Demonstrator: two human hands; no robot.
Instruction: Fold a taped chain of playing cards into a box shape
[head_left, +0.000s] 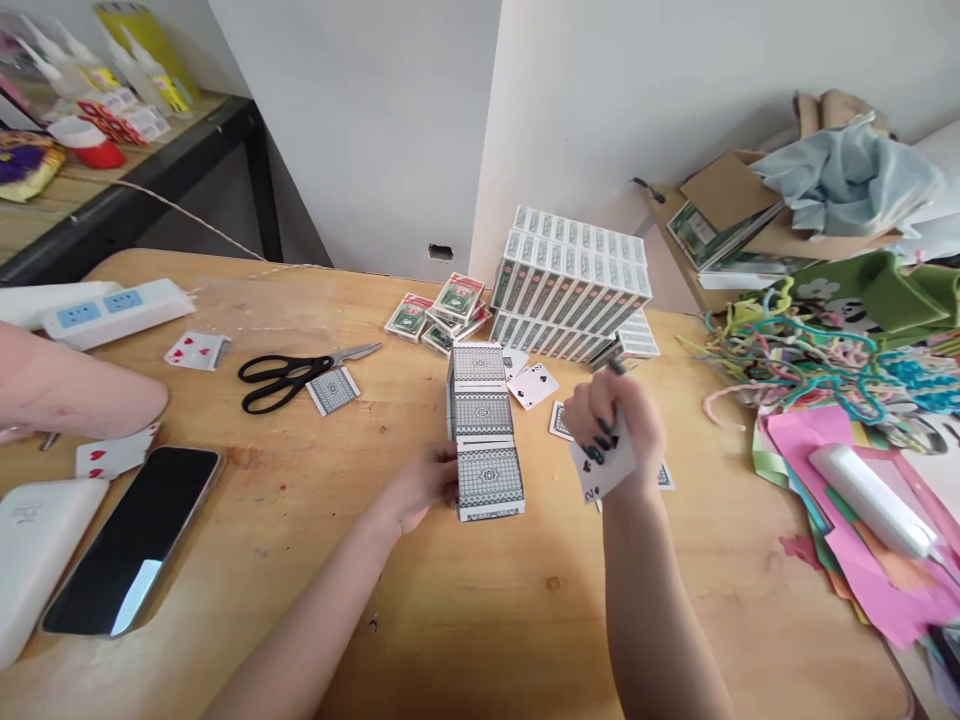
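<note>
A long block built of playing cards (484, 415), with patterned grey backs upward, stands in the middle of the table. My left hand (429, 483) is at its near left side, with fingers curled against the edge and partly hidden. My right hand (616, 420) is raised to the right of the block, closed on a playing card (598, 473) that shows a 2 and black pips. A dark tip sticks up above that fist; I cannot make out what it is. Beneath and beside this hand lie other cards (559, 420). A face-up card (534, 386) rests against the block's right side.
Stacked card boxes (574, 285) stand at the back, with loose card packs (457, 298) beside them. Scissors (289, 380), a card (334, 391), a phone (135, 540) and a power strip (120, 312) lie left. Another person's arm (75, 380) reaches in. Coloured paper (862, 510) and a glue gun (874, 500) lie right.
</note>
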